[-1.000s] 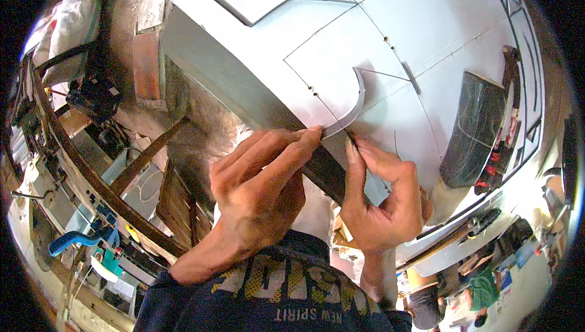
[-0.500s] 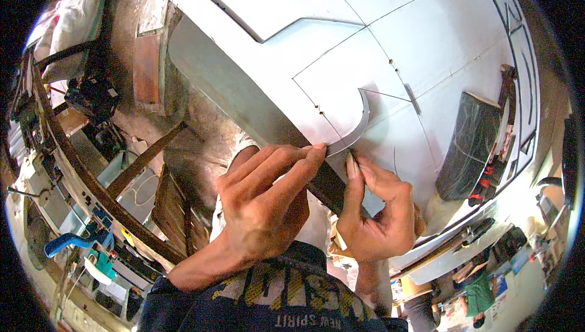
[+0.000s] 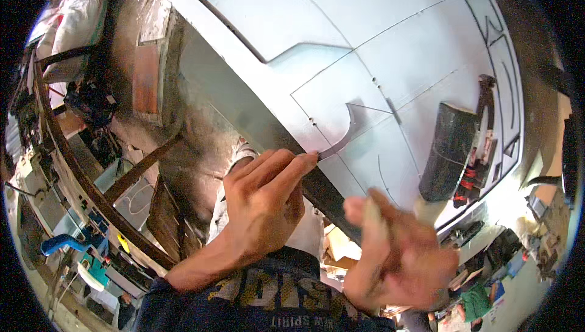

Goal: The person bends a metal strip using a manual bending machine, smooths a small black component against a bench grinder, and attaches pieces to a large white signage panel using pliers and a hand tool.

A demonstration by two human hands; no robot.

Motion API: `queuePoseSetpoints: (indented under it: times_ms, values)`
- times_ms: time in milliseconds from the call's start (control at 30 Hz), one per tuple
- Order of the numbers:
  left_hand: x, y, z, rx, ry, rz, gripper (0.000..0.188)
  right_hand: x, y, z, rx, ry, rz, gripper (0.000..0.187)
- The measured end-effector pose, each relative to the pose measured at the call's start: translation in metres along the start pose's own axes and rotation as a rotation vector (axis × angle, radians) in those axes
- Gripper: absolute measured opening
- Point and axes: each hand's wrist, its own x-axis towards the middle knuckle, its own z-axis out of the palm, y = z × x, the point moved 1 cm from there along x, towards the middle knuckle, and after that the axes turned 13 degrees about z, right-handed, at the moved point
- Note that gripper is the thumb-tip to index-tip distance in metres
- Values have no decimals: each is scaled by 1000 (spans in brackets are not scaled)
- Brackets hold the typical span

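Left hand (image 3: 259,207) presses flat, fingers (image 3: 292,167) extended, on the metal sheet's (image 3: 390,58) near edge; a curved cutout (image 3: 344,140) is marked, lines uncut. Right hand (image 3: 396,253) is blurred; grip unclear.

The left hand (image 3: 262,201) presses its fingers (image 3: 298,164) on the grey sheet's (image 3: 378,58) edge; the blurred right hand (image 3: 396,259) hovers beside it.

The right hand (image 3: 396,253) is off the flat white metal sheet (image 3: 390,58) now, blurred, below the left hand's (image 3: 262,210) fingertips.
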Motion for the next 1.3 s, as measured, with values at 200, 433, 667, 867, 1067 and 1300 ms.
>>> queuePoseSetpoints:
  times_ms: [200, 433, 667, 867, 1067, 1300]
  values:
    - [21, 6, -22, -259, 0, -346, 24, 11, 45, -4, 292, 301, 237, 32]
    - [3, -15, -12, -20, 73, 26, 23, -32, 0, -34, -140, 554, -119, 25]
    - [25, 21, -85, -605, 131, -169, 5, -42, -65, -31, 93, 513, -155, 11]
    - [30, 24, -232, -1330, 220, -263, 11, -24, -192, -31, -25, 572, -574, 34]
    - [38, -35, -366, -1274, 292, -15, 12, 15, -371, 16, -84, 664, -1303, 34]
    - [34, -143, -525, -1099, 418, 178, 11, 40, -547, 113, -40, 609, -1610, 33]
